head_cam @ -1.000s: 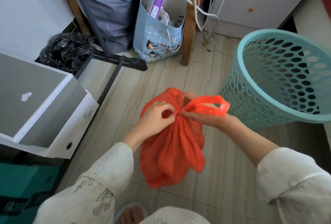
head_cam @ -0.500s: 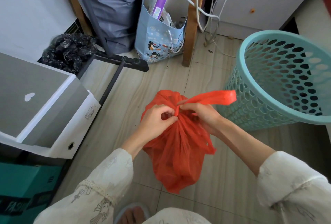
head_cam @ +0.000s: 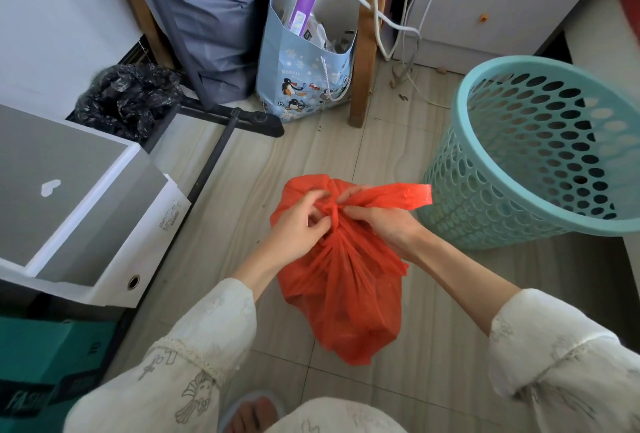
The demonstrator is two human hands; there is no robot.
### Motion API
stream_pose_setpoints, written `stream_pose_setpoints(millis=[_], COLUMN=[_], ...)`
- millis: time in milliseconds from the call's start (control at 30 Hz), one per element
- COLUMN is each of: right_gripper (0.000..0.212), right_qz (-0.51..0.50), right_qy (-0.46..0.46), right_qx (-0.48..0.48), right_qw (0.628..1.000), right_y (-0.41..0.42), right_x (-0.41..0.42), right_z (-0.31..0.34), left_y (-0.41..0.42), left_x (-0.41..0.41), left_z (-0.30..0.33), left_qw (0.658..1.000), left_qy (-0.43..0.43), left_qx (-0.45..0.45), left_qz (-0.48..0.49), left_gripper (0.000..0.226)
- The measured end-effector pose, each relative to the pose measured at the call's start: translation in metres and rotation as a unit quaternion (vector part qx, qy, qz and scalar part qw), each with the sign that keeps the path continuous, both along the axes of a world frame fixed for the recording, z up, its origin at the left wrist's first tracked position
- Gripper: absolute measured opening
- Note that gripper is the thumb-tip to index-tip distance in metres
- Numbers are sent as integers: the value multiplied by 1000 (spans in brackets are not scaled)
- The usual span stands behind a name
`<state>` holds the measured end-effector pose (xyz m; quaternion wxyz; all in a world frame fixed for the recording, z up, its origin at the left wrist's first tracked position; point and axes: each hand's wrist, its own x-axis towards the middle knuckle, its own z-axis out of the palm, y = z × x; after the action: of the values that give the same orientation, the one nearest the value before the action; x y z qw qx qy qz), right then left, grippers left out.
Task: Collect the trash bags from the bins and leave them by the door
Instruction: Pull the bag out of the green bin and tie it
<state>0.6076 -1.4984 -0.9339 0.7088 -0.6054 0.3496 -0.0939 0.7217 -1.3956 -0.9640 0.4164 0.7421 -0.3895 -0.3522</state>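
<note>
A red plastic trash bag is hanging in mid-air over the pale tiled floor, just left of the teal perforated bin and already out of it. The left hand is pinching the gathered neck of the bag with curled fingers, and the right hand is gripping the neck from the other side, with one twisted handle strip sticking out rightward toward the bin's wall. The bag's film is thin, crinkled and slightly see-through, bulging at the bottom.

The bin is round and rigid, its wall pierced all over with oval holes under a smooth rim. Beyond the bag, a glossy blue paper gift bag printed with penguins is standing against a wooden leg, with white cables trailing past it. To the left, a white storage box is sitting close by, with a crumpled black plastic bag behind it and a black metal bar lying along the floor between them. A grey fabric cover is hanging at the back.
</note>
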Motion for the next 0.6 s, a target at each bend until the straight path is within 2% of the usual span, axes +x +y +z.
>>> stream_pose_setpoints(millis=[67, 167, 300, 433, 600], right_gripper=[26, 23, 12, 12, 17], right_qz=[-11, -35, -56, -70, -141], right_qy=[2, 18, 3, 43, 86], right_qx=[-35, -68, -6, -101, -22], right_qw=[999, 997, 998, 991, 986], right_y=[-1, -5, -9, -17, -20], right_x=[0, -3, -4, 0, 3], right_z=[1, 2, 4, 5, -3], left_y=[-4, -8, -5, 1, 6], left_x=[-1, -3, -6, -4, -1], left_z=[0, -1, 6, 9, 11], left_qw=[999, 997, 994, 982, 947], left_qy=[-35, -69, -100, -184, -303], left_qx=[-2, -19, -31, -9, -18], left_qz=[1, 38, 13, -48, -109], left_gripper=[32, 16, 9, 31, 37])
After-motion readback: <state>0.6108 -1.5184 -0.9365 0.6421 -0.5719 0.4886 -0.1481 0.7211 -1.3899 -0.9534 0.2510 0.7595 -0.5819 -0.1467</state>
